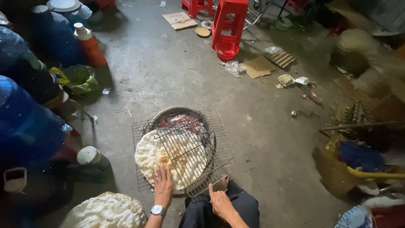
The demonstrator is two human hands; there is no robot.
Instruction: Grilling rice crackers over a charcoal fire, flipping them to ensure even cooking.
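Two hands work: left hand (163, 185) fingers lie flat, released, on the light, brittle rice cracker (168, 158); right hand (220, 202) fingers pinch the stiff top grill (190, 147) edge.

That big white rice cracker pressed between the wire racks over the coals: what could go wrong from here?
1. The left hand lies flat on the round, puffed white rice cracker, close to the glowing red coals in the round metal brazier; fingers might get burned.
2. The cracker already shows a browned patch; it could scorch.
3. The right hand touches the edge of the small upper wire rack; a slip could crack the brittle cracker.
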